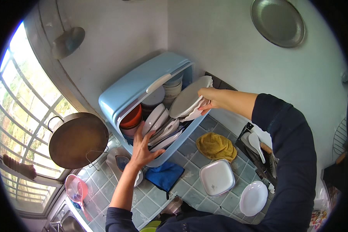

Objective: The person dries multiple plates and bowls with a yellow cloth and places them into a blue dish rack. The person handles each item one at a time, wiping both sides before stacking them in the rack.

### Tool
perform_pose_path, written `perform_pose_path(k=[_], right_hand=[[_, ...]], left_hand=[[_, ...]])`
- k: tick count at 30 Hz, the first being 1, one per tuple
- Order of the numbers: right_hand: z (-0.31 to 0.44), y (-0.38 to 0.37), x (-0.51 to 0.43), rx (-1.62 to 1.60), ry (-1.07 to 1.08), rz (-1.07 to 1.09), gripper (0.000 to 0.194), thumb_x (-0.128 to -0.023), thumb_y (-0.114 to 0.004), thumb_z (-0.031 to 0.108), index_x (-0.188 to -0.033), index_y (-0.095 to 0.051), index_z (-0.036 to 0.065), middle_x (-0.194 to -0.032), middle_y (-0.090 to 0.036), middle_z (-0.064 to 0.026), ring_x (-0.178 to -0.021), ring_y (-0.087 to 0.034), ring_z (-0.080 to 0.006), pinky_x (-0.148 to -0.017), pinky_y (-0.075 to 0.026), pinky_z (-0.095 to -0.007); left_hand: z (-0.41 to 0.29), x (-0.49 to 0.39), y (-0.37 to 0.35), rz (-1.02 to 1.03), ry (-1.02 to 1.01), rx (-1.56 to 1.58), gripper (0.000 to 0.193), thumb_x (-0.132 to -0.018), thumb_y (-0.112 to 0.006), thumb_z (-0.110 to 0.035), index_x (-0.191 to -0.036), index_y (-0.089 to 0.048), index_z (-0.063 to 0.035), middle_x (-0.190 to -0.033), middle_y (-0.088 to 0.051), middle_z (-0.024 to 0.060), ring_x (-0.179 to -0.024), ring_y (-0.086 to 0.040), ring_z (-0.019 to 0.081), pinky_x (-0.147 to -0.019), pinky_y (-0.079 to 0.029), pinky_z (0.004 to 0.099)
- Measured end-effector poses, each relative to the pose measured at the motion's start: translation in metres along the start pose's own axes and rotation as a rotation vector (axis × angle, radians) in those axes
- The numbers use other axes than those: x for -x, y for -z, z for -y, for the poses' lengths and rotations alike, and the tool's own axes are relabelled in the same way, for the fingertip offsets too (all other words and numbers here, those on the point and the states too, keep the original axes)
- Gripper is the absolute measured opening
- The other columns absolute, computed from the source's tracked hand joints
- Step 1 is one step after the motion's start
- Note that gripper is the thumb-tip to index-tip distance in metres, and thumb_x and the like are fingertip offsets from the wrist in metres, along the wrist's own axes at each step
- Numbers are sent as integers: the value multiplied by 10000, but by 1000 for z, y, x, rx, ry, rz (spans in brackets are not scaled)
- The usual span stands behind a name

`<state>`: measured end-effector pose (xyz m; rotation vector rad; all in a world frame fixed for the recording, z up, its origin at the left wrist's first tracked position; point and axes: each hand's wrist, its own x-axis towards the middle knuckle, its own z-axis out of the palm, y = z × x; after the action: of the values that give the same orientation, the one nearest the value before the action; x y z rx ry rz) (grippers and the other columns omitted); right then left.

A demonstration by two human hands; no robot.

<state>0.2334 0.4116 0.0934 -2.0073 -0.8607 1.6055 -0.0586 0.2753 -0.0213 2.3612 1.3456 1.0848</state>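
A blue plastic dish box (pixel 124 84) with a raised front stands in the corner, full of dishes. My right hand (pixel 208 100) grips the rim of some stacked white plates (pixel 188 98) with wavy edges, tilted at the box's right side. With fingers spread, my left hand (pixel 145 145) reaches over the box's front edge to white dishes (pixel 155 119) leaning on edge; its fingertips are near or touching them. Behind these are a red bowl (pixel 132 117), a stack of pale bowls (pixel 173 90) and a round grey-white dish (pixel 153 95).
On the tiled counter (pixel 191 179) lie a yellow cloth (pixel 216 146), a blue cloth (pixel 165 174), a square white dish (pixel 217 177) and an oval white dish (pixel 253 198). A wok (pixel 79 140) leans by the window. A pink dipper (pixel 76 187) lies left; a utensil holder (pixel 249 142) stands right.
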Motion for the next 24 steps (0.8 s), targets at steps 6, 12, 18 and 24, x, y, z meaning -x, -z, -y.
perform_pose_path(k=[6, 12, 18, 24], right_hand=[[11, -8, 13, 138, 62, -58, 577, -789, -493, 188, -1291, -334, -49, -1204, -454, -320, -906, -548, -581, -653, -596, -364], [9, -13, 12, 130, 146, 9, 525, -781, -498, 176, -1224, -365, -70, -1127, -489, -325, -869, -576, -550, -653, -598, -372], [-18, 5, -1, -102, 114, -85, 551, -733, -482, 92, -1230, -327, -91, -1092, -472, -341, -839, -561, -593, -620, -603, -410], [-41, 34, -16, -267, 70, -27, 586, -729, -505, 84, -1252, -322, -109, -1139, -427, -376, -811, -545, -616, -617, -601, -447]], left_hand=[[-74, -80, -54, -133, -56, -33, 694, -694, -758, -222, -1263, -422, -7, -1285, -444, 237, -1231, -395, 388, -1001, -336, 501], [-82, -139, -75, 188, 249, 140, 661, -699, -748, -237, -1227, -440, 14, -1096, -579, 237, -1006, -563, 384, -846, -448, 438], [-78, -120, -90, 119, 95, 112, 661, -722, -731, -249, -1256, -433, 3, -1177, -536, 219, -1130, -486, 373, -941, -376, 461], [-62, -74, -90, -56, 17, -171, 672, -734, -716, -243, -1282, -410, -2, -1275, -440, 197, -1268, -332, 397, -1045, -251, 524]])
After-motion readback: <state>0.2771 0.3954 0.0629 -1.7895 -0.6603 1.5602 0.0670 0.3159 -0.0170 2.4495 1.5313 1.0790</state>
